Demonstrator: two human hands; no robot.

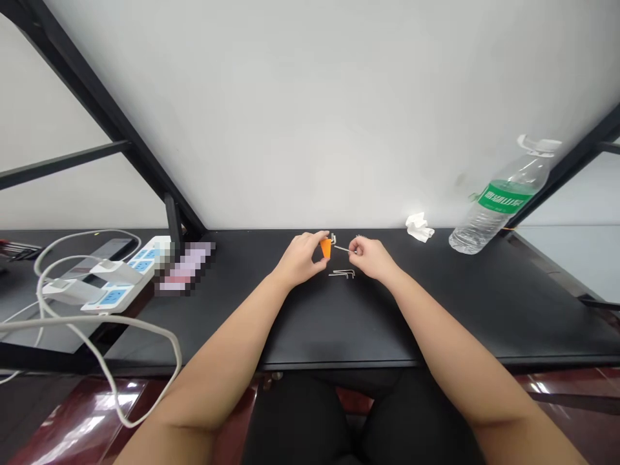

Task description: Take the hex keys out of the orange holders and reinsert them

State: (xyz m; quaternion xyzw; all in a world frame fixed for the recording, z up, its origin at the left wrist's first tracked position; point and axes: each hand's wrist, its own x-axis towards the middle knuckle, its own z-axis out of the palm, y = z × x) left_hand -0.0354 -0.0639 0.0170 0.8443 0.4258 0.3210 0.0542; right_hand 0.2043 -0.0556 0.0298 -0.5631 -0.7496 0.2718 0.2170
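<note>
My left hand point(301, 259) is closed around a small orange holder point(326, 248), thumb below and fingers above. Short bent metal ends point(333, 238) show at the holder's right upper edge. Between the thumb and fingers of my right hand point(372, 257) is a thin metal hex key point(343, 249), its tip pointing left toward the holder, apart from it. Several L-shaped hex keys point(343, 273) lie side by side on the black table point(334, 329), just below and between both hands.
At the left, a white power strip point(128, 274) with plugged chargers and looping white cables point(172, 349) reaches over the table's edge. A blurred-out pinkish item point(186, 268) lies beside it. Crumpled tissue point(419, 227) and a large plastic bottle point(501, 200) stand by the wall at right.
</note>
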